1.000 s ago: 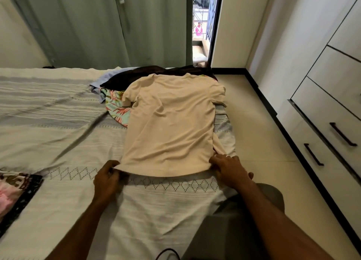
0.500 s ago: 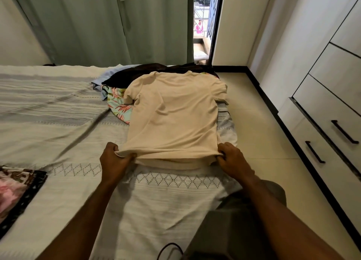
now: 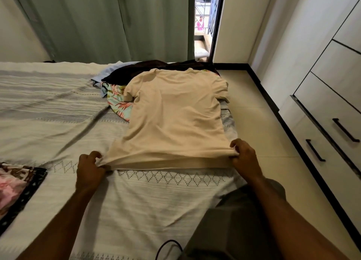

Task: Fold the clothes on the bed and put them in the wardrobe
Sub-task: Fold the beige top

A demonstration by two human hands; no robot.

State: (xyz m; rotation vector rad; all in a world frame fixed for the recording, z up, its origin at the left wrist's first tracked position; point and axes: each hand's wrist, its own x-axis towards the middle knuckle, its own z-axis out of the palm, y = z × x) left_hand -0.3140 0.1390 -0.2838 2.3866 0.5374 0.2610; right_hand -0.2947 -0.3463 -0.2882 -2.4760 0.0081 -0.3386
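Pulled taut since a moment ago, the soft beige T-shirt (image 3: 175,115) lies flat on the woven striped bedspread (image 3: 58,107); left hand (image 3: 88,169) and right hand (image 3: 245,156) pinch its hem corners with curled fingers.

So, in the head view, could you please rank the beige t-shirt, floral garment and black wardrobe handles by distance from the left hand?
1. Beige t-shirt: in the left hand grip, hem corner.
2. Floral garment: beyond, under the shirt.
3. Black wardrobe handles: far right.
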